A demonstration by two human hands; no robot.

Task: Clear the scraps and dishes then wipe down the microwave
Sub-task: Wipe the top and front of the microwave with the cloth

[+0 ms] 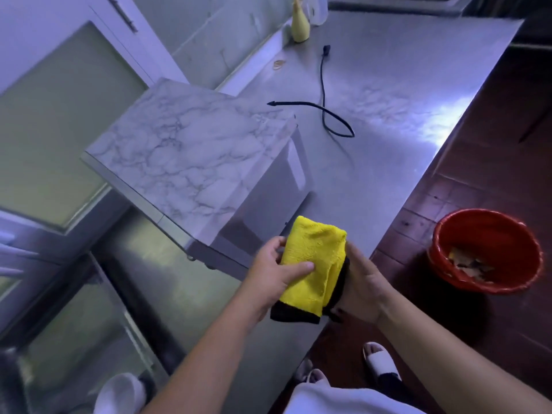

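Our left hand (276, 274) and right hand (363, 283) grip a fluffy, black-edged yellow cloth (313, 258), folded thick, just near-right of the boxy marble-patterned microwave (191, 150) on the smooth steel counter (388, 85).

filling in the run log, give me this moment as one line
left hand, right hand: holding cloth | microwave: on counter | bucket: scraps inside, on floor

Left part of the bench (403, 85) taken up by the marble-topped microwave (194, 150), bare steel left open to its right, crossed by a looped black cord (322, 82), far back edge blocked by a yellow bottle (299, 26), floor beside the bench occupied by a red bucket (490, 231)
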